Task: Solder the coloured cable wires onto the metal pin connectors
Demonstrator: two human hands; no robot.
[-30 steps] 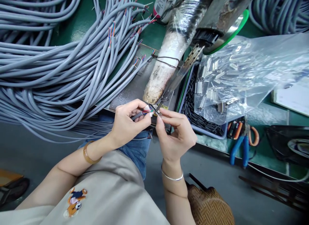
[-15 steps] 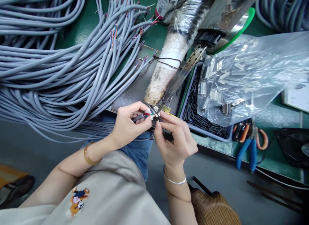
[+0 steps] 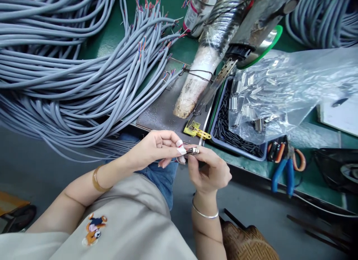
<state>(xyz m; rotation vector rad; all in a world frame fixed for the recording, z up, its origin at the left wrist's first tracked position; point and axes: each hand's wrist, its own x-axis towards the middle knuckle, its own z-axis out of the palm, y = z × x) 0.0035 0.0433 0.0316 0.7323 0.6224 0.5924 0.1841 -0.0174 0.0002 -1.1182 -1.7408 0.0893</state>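
Note:
My left hand (image 3: 152,150) is closed, its white-wrapped fingertips pinching a thin red wire (image 3: 180,145) beside the connector. My right hand (image 3: 210,168) is closed too, thumb and fingertips gripping a small metal connector (image 3: 192,151) from the right side. The fingers partly cover the connector and its cable. Both hands meet just in front of the bench edge, over my lap. Above them, a soldering iron (image 3: 215,83) slants down, apart from the connector. A yellow clip (image 3: 198,130) lies on the dark plate (image 3: 160,113) close behind my fingers.
Grey cables (image 3: 92,77) with stripped ends cover the left of the bench. A wrapped hose (image 3: 192,81) hangs over the plate. To the right are a bin (image 3: 237,154) of small black pieces, a plastic bag (image 3: 293,88) of metal connectors, and blue-handled pliers (image 3: 283,176).
Both hands have come down and right, away from the soldering iron's tip, with the connector. My right hand has shifted its hold onto the connector. The yellow clip is now uncovered.

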